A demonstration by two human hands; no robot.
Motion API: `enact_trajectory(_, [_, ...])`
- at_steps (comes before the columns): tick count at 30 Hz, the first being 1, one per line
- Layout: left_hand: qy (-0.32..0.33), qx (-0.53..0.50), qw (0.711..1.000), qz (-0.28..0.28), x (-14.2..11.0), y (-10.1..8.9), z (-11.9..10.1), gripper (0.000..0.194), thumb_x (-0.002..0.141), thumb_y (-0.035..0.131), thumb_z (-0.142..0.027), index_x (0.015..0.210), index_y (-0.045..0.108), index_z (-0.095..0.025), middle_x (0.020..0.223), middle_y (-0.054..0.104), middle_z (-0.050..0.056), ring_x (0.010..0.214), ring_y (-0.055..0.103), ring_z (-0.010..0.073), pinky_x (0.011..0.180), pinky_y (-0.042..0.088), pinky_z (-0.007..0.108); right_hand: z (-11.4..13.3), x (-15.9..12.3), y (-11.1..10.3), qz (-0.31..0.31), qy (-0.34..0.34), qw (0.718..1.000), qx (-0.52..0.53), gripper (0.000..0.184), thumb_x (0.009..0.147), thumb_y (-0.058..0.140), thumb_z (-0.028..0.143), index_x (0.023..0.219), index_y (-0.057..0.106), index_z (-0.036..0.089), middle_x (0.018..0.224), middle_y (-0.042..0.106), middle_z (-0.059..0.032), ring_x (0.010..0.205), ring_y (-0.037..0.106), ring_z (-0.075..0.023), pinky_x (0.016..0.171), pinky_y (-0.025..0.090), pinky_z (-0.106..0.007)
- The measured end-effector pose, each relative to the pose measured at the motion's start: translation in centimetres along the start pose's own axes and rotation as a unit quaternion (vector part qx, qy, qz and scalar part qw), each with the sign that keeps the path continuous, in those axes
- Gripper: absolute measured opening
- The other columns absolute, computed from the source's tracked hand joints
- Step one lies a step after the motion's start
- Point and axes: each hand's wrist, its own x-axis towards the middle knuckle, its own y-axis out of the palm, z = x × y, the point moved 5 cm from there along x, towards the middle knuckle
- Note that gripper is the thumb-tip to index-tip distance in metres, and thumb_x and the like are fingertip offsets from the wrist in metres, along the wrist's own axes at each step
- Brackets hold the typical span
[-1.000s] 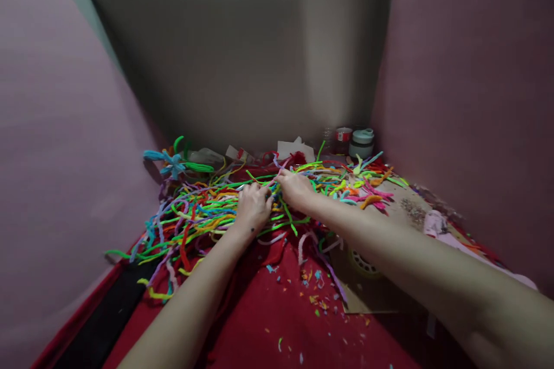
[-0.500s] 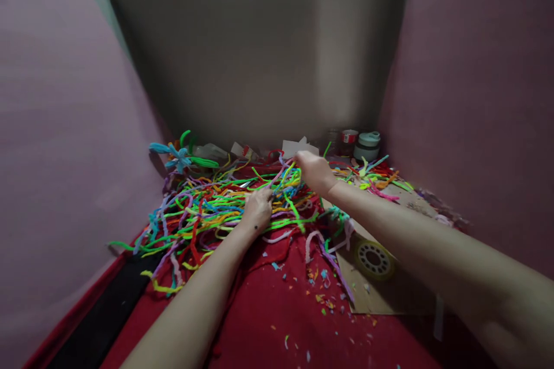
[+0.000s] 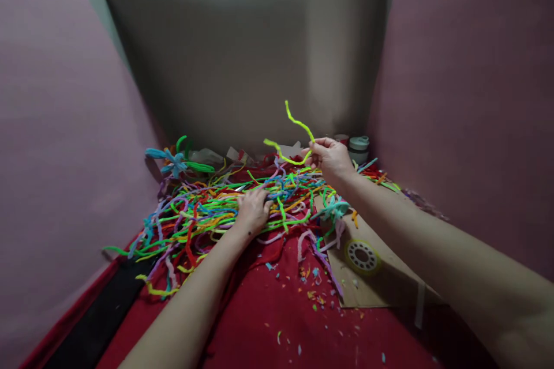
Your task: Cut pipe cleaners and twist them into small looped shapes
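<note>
A bent yellow pipe cleaner (image 3: pixel 298 122) is pinched between the thumb and fingers of my right hand (image 3: pixel 332 158), raised above the far side of the heap. Its two ends point left and up. My left hand (image 3: pixel 253 209) rests on the tangled pile of many-coloured pipe cleaners (image 3: pixel 216 207), fingers apart and lying over the strands. At the pile's right edge is a teal twisted pipe-cleaner piece (image 3: pixel 335 210). A blue flower-like pipe-cleaner shape (image 3: pixel 176 162) stands at the back left.
A yellow tape roll (image 3: pixel 362 256) lies on a cardboard sheet (image 3: pixel 389 288) at right. Colourful scraps (image 3: pixel 318 297) dot the red cloth (image 3: pixel 255 323). A lidded container (image 3: pixel 359 147) stands by the back wall. A black strip (image 3: pixel 101 311) lies at left.
My right hand has lifted up and right out of the pile, drawing out the yellow pipe cleaner. My left hand stays on the heap. The view has shifted slightly.
</note>
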Motion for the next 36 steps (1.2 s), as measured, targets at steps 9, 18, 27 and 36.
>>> enact_trajectory(9, [-0.052,-0.423,0.904,0.005,-2.9,-4.4,-6.2,0.036,0.077,0.06,-0.044,0.101,0.061,-0.016,0.069,0.062,0.0,0.053,0.049,0.0093,0.052,0.037,0.023,-2.1,-7.0,1.8,0.056,0.157,0.979,0.114,0.009,0.071,0.059,0.007,0.076,0.053,0.012,0.058,0.061,-0.0005,0.044,0.056,-0.0092,0.038,0.041,-0.018])
enact_trajectory(18, [-0.141,-0.646,0.75,-0.008,-5.2,-2.6,-5.3,0.026,0.073,0.067,-0.038,0.073,0.066,-0.012,0.056,0.056,-0.002,0.049,0.046,0.005,0.05,0.035,0.019,-4.0,-10.3,1.2,0.118,0.21,0.956,0.166,0.021,0.061,0.07,0.008,0.075,0.056,0.014,0.065,0.06,0.0011,0.053,0.056,-0.009,0.049,0.042,-0.02])
enact_trajectory(27, [-0.16,-0.693,0.702,0.034,-5.2,-1.8,-5.4,0.03,0.067,0.073,-0.04,0.071,0.067,-0.011,0.05,0.055,0.0,0.046,0.048,0.0075,0.044,0.037,0.019,-3.1,-10.9,0.9,0.161,0.148,0.963,0.156,0.021,0.066,0.075,0.029,0.074,0.062,0.015,0.06,0.061,0.0022,0.051,0.052,-0.0071,0.051,0.039,-0.02])
enact_trajectory(36, [-0.144,-0.757,0.636,0.025,-5.2,-2.5,-6.3,0.022,0.074,0.069,-0.032,0.081,0.064,-0.011,0.049,0.046,-0.006,0.04,0.034,0.0027,0.044,0.038,0.018,-4.2,-12.1,0.8,0.128,0.15,0.98,0.007,0.022,0.069,0.067,0.033,0.07,0.063,0.012,0.057,0.054,0.0025,0.044,0.041,-0.0061,0.041,0.032,-0.021])
